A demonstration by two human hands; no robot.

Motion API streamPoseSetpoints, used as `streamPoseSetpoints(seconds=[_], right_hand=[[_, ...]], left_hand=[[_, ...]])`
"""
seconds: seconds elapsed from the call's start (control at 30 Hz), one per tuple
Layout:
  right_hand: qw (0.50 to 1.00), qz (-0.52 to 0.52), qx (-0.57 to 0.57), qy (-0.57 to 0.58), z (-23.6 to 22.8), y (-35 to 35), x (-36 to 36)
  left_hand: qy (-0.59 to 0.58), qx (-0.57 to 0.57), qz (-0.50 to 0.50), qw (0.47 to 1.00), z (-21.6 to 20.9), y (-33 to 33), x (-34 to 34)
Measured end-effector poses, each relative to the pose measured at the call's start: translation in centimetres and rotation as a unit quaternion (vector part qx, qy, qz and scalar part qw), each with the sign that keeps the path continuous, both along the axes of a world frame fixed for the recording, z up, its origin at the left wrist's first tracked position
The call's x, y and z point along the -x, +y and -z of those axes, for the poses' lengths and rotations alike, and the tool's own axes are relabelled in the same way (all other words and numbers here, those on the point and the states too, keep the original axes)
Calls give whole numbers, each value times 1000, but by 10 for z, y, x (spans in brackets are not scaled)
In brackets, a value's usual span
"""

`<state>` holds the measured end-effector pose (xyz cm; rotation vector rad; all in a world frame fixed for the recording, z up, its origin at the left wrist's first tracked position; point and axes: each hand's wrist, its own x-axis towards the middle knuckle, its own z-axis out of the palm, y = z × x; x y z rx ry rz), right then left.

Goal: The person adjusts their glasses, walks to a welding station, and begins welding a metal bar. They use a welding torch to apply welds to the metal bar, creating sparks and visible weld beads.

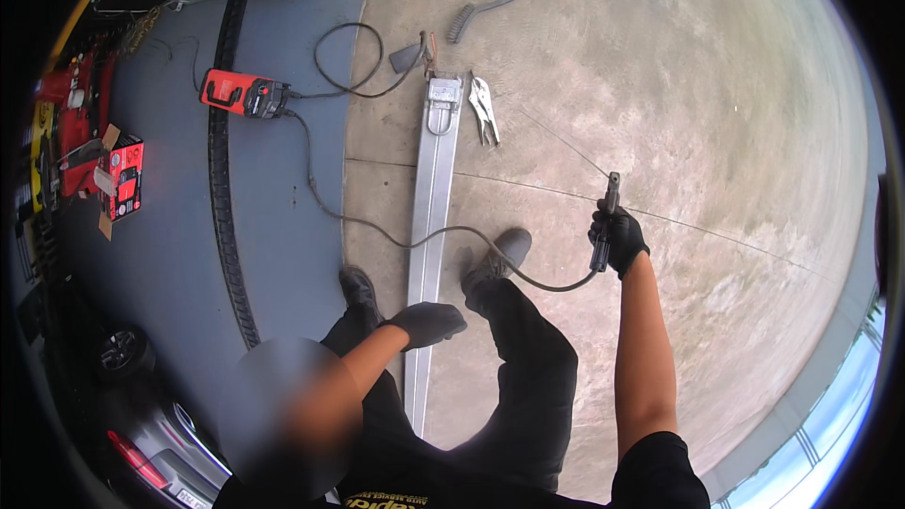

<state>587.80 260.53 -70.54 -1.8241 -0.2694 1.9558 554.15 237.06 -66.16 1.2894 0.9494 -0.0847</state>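
Note:
My right hand (617, 238), in a black glove, grips a welding electrode holder (604, 250) out to the right. A thin welding rod (566, 143) sticks out of its head toward the upper left, clear of the metal. A black cable (452, 229) runs from the holder's handle across the long silver metal beam (431, 226) to a red welding machine (243, 94). Above the beam, close to my leg, is my black-gloved left hand (429, 323), its fingers together and bent, nothing visible in them. A metal bracket with a U-shaped loop (441, 106) sits at the beam's far end.
Locking pliers (484, 111) lie right of the beam's far end. Beyond are a wire brush (476, 14), a dark flat blade (405, 58) and a second cable (377, 55). An open red box (123, 177) and a parked car (160, 434) are left. My shoes (512, 247) flank the beam.

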Motion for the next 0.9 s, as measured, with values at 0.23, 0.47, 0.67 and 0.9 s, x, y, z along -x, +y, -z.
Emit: streamPoseSetpoints(seconds=[0.23, 0.47, 0.67, 0.9], right_hand=[[985, -142, 5, -96, -61, 5, 23], [963, -235, -9, -133, -71, 37, 37], [902, -395, -86, -155, -83, 101, 40], [769, -584, -161, -202, -37, 200, 72]], left_hand=[[-23, 221, -236, 946, -68, -71, -16], [-17, 191, -343, 919, -116, -30, -91], [-102, 380, -474, 788, -117, 0, -153], [18, 250, -576, 778, -71, 29, -225]])
